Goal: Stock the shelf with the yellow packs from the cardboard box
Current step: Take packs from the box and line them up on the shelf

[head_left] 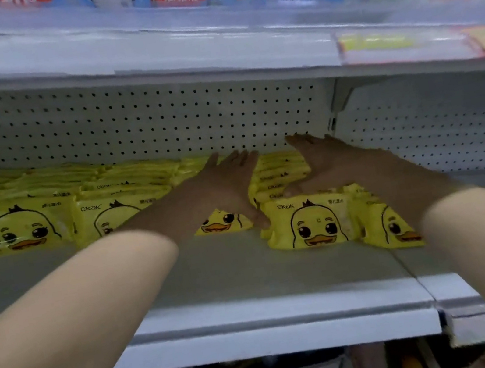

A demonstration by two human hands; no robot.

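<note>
Status on the shelf (244, 276): left section looks done. The yellow packs (22, 228) stand in tight rows from the front back toward the pegboard back panel (128, 122), duck faces out.

The middle is the gap: one tilted pack (223, 223) lies loose under the left wrist, with bare shelf in front of it.

The left hand (229, 182) is reached in, fingers straight and flat against the left side of the right-hand stack (279, 174), curled round nothing. The right hand (324, 163) lies flat over that stack from the other side, fingers straight, thumb toward the front. It looks like both palms are squaring the pile, though blur hides the exact contact.

The front pack (312, 225) of that group faces out. Another pack (392, 224) just beside it sits skewed, half hidden by the right forearm.

The cardboard box is not in view, so I can't tell what's left in it.

My read: well past half on this bay — what remains is filling the middle gap and straightening the loose ones.
</note>
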